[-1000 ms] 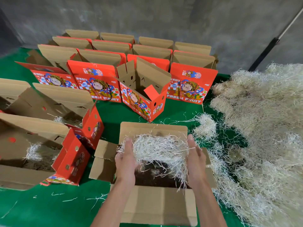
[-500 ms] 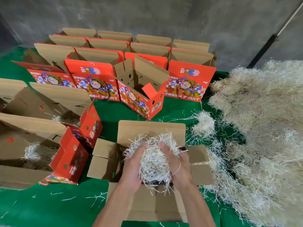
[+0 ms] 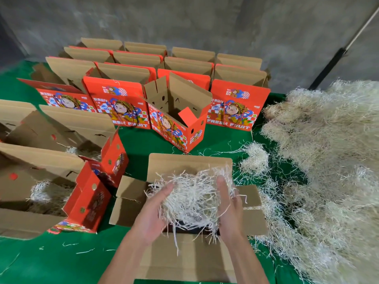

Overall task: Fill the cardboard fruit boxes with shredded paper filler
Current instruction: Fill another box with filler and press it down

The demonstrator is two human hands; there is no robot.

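A clump of shredded paper filler (image 3: 194, 193) is held between both hands over the open box (image 3: 190, 167) at bottom centre. The left hand (image 3: 153, 214) is seen on the clump's left side, fingers (image 3: 167, 189) loosely curled round the strands; the right hand (image 3: 227, 201) is on its right side, fingers (image 3: 222, 183) likewise curled into the filler. The clump is cupped from both sides, with loose strands hanging down into the box's dark interior. The box's flaps are folded outward, brown cardboard inside showing.

A big pile of filler (image 3: 328, 160) is spread over the right side of the green surface (image 3: 61, 261), with a smaller tuft (image 3: 254, 158) lying just beside the box's far right corner. Stray strands are scattered on the green near the bottom left.

On the left, two open boxes lying tilted are seen, the nearer one (image 3: 41, 193) with some filler inside, the farther one (image 3: 67, 132) with a little filler visible at its bottom. Their red printed ends face right.

Behind the centre box, one red fruit box (image 3: 178, 124) is stood at an angle, open, nothing seen inside it. Further back, rows of upright red boxes (image 3: 117, 105) printed "FRESH FRUIT" are lined up with top flaps raised; their contents cannot be told. A grey wall (image 3: 184, 21) is at the back, with a dark pole (image 3: 332, 64) leaning at upper right.
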